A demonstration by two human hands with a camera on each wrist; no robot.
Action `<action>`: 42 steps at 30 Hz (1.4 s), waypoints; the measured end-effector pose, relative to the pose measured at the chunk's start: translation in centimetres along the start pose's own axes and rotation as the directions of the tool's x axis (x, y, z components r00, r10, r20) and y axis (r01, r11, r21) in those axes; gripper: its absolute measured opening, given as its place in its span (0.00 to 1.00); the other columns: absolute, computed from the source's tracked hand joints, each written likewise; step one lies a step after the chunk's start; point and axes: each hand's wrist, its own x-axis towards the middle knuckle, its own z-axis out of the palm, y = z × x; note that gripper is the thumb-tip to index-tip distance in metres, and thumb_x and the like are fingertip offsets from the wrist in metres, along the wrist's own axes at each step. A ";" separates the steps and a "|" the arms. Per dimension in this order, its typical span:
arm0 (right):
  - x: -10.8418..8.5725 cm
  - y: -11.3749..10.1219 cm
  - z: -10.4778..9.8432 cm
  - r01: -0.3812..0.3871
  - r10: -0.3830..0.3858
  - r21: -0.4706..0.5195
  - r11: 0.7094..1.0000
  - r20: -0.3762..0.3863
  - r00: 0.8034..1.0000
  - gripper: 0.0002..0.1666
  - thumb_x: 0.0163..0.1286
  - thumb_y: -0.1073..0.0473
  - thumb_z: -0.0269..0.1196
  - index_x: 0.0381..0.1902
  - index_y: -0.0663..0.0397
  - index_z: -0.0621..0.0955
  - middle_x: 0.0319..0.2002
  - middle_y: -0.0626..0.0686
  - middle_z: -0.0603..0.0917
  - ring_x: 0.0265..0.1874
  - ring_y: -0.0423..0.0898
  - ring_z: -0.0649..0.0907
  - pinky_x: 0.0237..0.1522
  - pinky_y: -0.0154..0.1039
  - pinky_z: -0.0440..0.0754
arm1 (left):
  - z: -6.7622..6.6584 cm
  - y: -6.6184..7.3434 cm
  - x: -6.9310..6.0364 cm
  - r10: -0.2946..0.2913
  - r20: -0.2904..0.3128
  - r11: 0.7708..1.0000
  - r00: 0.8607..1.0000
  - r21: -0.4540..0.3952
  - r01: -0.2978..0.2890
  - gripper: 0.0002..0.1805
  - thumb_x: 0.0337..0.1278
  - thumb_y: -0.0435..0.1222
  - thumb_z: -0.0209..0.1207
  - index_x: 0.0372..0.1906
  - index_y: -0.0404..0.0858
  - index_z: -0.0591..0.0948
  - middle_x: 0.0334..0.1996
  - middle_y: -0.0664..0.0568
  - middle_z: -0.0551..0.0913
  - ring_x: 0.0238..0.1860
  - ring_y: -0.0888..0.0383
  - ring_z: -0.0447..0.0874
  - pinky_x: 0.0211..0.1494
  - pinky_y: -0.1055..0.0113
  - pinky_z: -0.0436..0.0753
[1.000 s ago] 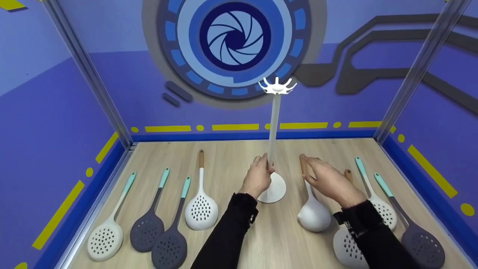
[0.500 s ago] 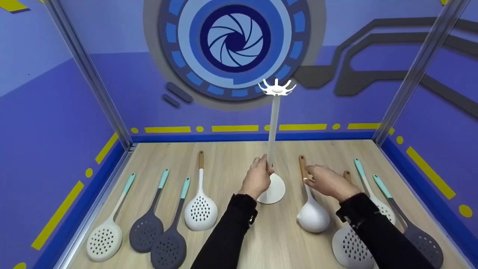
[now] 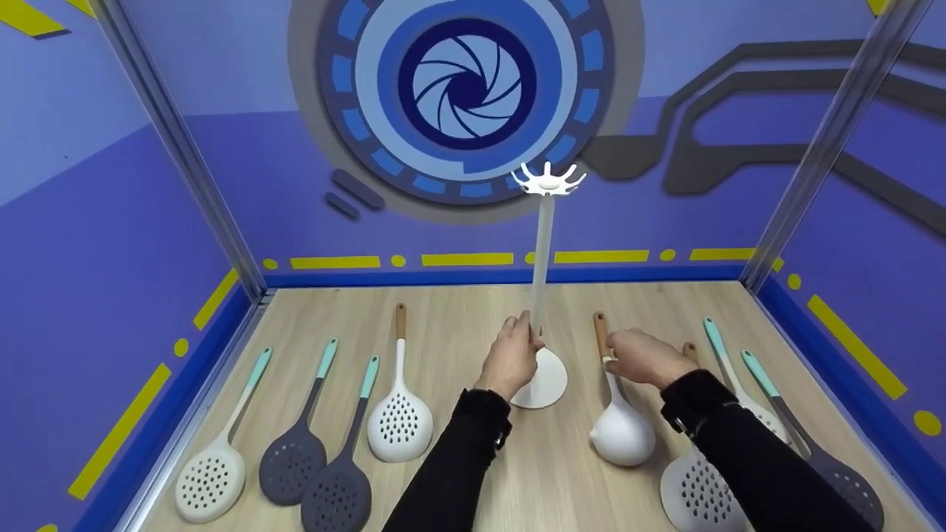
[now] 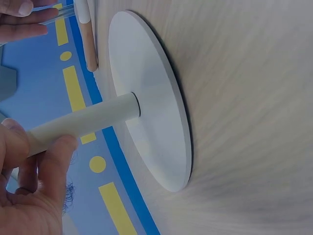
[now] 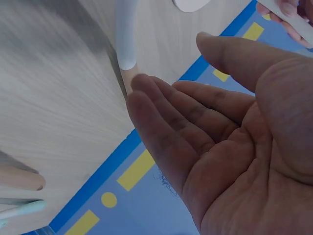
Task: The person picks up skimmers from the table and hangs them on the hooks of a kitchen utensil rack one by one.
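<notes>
A white utensil stand (image 3: pixel 543 251) with a ring of curved hooks stands upright on a round base. My left hand (image 3: pixel 510 358) grips its pole low down; thumb and fingers wrap the pole (image 4: pixel 93 117) above the base in the left wrist view. To the right lies a white ladle (image 3: pixel 623 436) with a wooden handle, bowl toward me. Beside that handle hovers my right hand (image 3: pixel 647 357). In the right wrist view its fingers (image 5: pixel 166 122) are loosely bent, thumb apart, with the fingertips close to the handle (image 5: pixel 128 76); contact is unclear.
On the left lie a cream skimmer (image 3: pixel 211 484), two dark grey skimmers (image 3: pixel 292 462) and a white wooden-handled skimmer (image 3: pixel 400 428). Partly under my right arm are another white skimmer (image 3: pixel 702 491), a mint-handled one (image 3: pixel 761 414) and a grey one (image 3: pixel 850 480). Walls enclose the wooden table (image 3: pixel 473 458).
My right hand has slid from the top end of the ladle's handle down toward its lower part. The left hand keeps its grip on the stand. The head view has tilted slightly.
</notes>
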 end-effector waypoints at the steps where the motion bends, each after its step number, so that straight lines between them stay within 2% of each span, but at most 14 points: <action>1: 0.1 0.0 0.0 -0.003 0.003 -0.011 1.000 0.001 1.000 0.07 0.66 0.62 0.68 0.34 0.61 0.81 0.28 0.51 0.79 0.25 0.46 0.74 0.27 0.42 0.74 | 0.0 0.0 0.0 0.003 -0.001 1.000 1.000 0.003 -0.003 0.33 0.72 0.40 0.57 0.75 0.35 0.63 0.46 0.52 0.76 0.44 0.59 0.82 0.52 0.62 0.83; 4: 0.5 0.0 0.2 -0.014 0.014 -0.039 0.999 0.003 1.000 0.09 0.63 0.63 0.69 0.28 0.59 0.79 0.23 0.48 0.73 0.21 0.45 0.71 0.23 0.39 0.69 | 0.0 0.0 0.0 0.017 -0.007 1.000 1.000 0.012 -0.016 0.32 0.72 0.40 0.58 0.74 0.35 0.64 0.45 0.52 0.76 0.44 0.59 0.82 0.51 0.63 0.83; 8: 0.9 -0.1 0.6 -0.042 0.043 -0.026 0.999 0.016 0.999 0.12 0.58 0.66 0.68 0.22 0.56 0.75 0.19 0.47 0.67 0.17 0.45 0.68 0.19 0.38 0.65 | -0.2 0.0 -0.1 0.030 -0.012 0.999 0.999 0.015 -0.030 0.32 0.71 0.40 0.58 0.74 0.36 0.65 0.46 0.51 0.76 0.45 0.58 0.82 0.51 0.63 0.83; 13: 1.1 -0.2 0.8 -0.096 0.096 -0.028 0.995 0.036 0.995 0.16 0.52 0.69 0.67 0.17 0.53 0.71 0.18 0.47 0.68 0.17 0.45 0.69 0.18 0.38 0.67 | -0.2 0.0 -0.1 0.039 -0.009 0.999 0.999 0.005 -0.039 0.32 0.71 0.40 0.58 0.74 0.35 0.64 0.47 0.50 0.77 0.47 0.56 0.83 0.52 0.62 0.83; 20: 1.3 -0.2 1.4 -0.161 0.161 -0.007 0.987 0.095 0.982 0.10 0.50 0.72 0.62 0.18 0.56 0.75 0.15 0.49 0.73 0.12 0.43 0.70 0.14 0.35 0.65 | -0.1 -0.1 0.1 0.017 0.007 0.999 1.000 0.033 -0.018 0.33 0.72 0.42 0.57 0.76 0.36 0.63 0.50 0.50 0.77 0.47 0.58 0.82 0.54 0.63 0.82; 29: 1.5 -0.4 2.5 -0.160 0.164 -0.059 0.985 0.064 0.984 0.06 0.44 0.75 0.58 0.19 0.60 0.75 0.19 0.55 0.74 0.14 0.47 0.71 0.12 0.37 0.63 | -0.2 0.0 -0.1 -0.006 0.015 1.000 1.000 0.007 0.006 0.33 0.72 0.41 0.58 0.76 0.37 0.63 0.51 0.50 0.77 0.50 0.56 0.82 0.55 0.59 0.82; 33: 1.7 -0.2 2.8 -0.155 0.154 0.018 0.988 0.056 0.986 0.09 0.40 0.76 0.59 0.22 0.61 0.76 0.20 0.55 0.75 0.15 0.48 0.72 0.13 0.36 0.64 | -0.1 -0.1 -0.2 0.029 -0.013 0.999 0.999 0.025 -0.028 0.33 0.71 0.39 0.59 0.75 0.36 0.64 0.50 0.49 0.77 0.50 0.54 0.83 0.54 0.59 0.82; 37: 2.1 0.2 3.1 -0.145 0.144 0.090 0.985 0.021 0.989 0.12 0.38 0.76 0.62 0.21 0.58 0.73 0.20 0.54 0.75 0.15 0.47 0.72 0.14 0.35 0.64 | -0.1 -0.2 -0.2 0.067 -0.042 0.997 0.997 0.051 -0.065 0.32 0.69 0.37 0.61 0.73 0.34 0.66 0.48 0.47 0.77 0.49 0.52 0.83 0.53 0.59 0.82; 42: 2.3 0.5 3.2 -0.173 0.170 0.130 0.976 0.033 0.985 0.14 0.40 0.76 0.62 0.17 0.56 0.70 0.16 0.52 0.74 0.10 0.43 0.70 0.11 0.33 0.64 | -0.1 -0.1 -0.2 0.068 -0.037 0.997 0.997 0.043 -0.067 0.30 0.70 0.38 0.60 0.72 0.35 0.67 0.46 0.49 0.77 0.47 0.54 0.83 0.51 0.59 0.83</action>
